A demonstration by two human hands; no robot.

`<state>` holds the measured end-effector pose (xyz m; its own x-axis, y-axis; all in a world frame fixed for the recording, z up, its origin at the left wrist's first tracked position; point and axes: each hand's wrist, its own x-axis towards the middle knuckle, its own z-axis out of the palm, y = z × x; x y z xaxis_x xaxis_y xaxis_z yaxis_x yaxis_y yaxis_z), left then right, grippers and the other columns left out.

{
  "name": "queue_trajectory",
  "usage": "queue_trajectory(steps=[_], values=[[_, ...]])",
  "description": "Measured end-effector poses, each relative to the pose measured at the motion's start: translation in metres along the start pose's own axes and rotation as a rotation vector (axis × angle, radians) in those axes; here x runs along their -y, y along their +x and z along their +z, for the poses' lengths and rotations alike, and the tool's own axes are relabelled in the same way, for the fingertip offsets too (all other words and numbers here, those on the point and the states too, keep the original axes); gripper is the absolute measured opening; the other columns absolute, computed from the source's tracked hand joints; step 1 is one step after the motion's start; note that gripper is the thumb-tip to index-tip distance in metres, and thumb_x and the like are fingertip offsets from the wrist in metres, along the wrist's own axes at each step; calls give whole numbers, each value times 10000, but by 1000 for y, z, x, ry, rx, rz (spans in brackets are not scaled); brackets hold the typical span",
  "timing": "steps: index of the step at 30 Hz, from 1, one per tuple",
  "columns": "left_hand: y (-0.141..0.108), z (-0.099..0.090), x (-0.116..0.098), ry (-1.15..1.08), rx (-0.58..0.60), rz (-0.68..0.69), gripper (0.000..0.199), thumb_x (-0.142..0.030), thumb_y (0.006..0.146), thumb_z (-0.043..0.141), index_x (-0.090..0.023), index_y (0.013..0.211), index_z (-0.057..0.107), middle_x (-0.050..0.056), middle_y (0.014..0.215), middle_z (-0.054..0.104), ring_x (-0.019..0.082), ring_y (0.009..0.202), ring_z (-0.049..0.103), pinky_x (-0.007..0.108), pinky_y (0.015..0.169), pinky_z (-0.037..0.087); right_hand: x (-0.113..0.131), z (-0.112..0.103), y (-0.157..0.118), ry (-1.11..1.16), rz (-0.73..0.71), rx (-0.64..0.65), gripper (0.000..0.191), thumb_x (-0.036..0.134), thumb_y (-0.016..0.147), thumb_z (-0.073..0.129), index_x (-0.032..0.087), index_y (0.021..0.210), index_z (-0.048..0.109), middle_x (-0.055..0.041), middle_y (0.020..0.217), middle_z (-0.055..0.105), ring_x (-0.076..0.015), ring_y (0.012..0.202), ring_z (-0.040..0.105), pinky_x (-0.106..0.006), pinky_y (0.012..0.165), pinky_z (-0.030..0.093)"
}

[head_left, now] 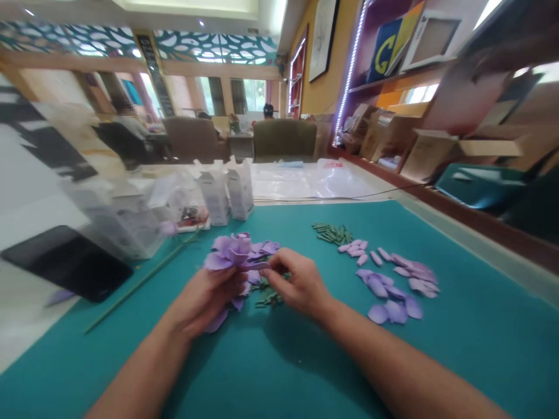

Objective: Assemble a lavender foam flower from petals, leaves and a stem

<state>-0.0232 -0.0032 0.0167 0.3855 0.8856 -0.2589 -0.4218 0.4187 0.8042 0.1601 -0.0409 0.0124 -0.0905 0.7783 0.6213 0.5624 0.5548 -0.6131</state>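
Note:
My left hand [218, 291] is closed round the base of a purple flower [230, 251] with spread petals. My right hand [297, 279] pinches the edge of a petal [258, 266] on the flower's right side. Under and behind the hands lie more purple petals [217, 320] and green leafy pieces [267, 297], partly hidden by the fingers. To the right on the green mat [305, 372] are a bundle of green stems [332, 233], small pink buds [354, 248], and groups of pink petals [414, 270] and purple petals [395, 311].
A long green stem [140, 283] with a pale purple head lies at the left, beside a black tablet [67, 262]. White boxes [240, 189] stand behind the mat's left part. Cardboard boxes [430, 154] sit along the right. People sit in the background.

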Motion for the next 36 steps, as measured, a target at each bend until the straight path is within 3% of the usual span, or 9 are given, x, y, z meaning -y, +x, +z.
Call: queue_trajectory(steps=[6,11,18,36], values=[[-2,1,4,60,-41,34,92,-124,751,706,-89,835,689,104,807,708,171,691,676,264,658,552,-2,-2,-3,-59,23,-5,167,227,827,519,212,666,479,26,592,513,-110,532,450,-227,525,351],[-4,0,5,65,-11,48,81,-147,752,715,-96,809,686,94,784,706,164,710,679,254,680,545,1,-3,-3,-132,-69,5,185,212,829,491,215,647,458,22,572,504,-111,513,436,-227,505,328],[-2,-2,7,90,7,48,125,-186,726,746,-128,817,682,74,802,704,164,745,673,258,695,538,-1,1,-6,-280,-190,9,202,189,846,466,210,646,452,-2,599,505,-133,552,446,-253,540,315],[-2,0,8,120,-14,49,281,-249,629,829,-117,835,690,81,822,705,169,768,665,255,723,520,-3,2,-7,-432,-307,-8,251,178,884,447,208,638,488,-13,597,521,-148,566,447,-275,562,300]])
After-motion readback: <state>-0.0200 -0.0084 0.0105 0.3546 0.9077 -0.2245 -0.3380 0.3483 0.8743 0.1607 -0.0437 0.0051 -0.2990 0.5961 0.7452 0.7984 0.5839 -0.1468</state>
